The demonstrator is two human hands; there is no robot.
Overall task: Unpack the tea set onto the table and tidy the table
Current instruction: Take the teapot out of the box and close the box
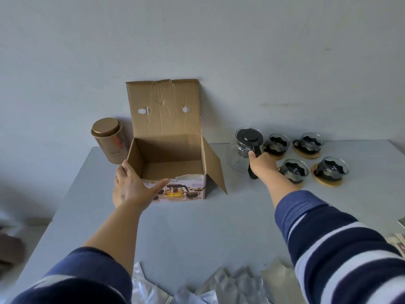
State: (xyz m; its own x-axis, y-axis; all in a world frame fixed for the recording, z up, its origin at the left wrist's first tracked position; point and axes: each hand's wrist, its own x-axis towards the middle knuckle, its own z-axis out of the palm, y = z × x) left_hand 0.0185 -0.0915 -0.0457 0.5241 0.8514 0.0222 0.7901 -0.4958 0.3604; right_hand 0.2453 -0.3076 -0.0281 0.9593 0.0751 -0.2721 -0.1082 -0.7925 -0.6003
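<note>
An open cardboard box (pixel 173 156) stands at the back middle of the grey table (pixel 186 227), its lid raised against the wall and its inside bare. My left hand (pixel 131 187) grips the box's front left corner. To the right stands a glass teapot (pixel 243 150) with a black lid, and my right hand (pixel 262 165) is closed around its black handle. Several glass cups (pixel 292 170) with black holders sit on round wooden coasters (pixel 326 182) just right of the teapot.
A gold tea tin (pixel 109 142) stands left of the box by the wall. Several silver foil packets (pixel 230 286) lie along the table's near edge. Paper items (pixel 397 242) lie at the right edge. The wall runs right behind the table.
</note>
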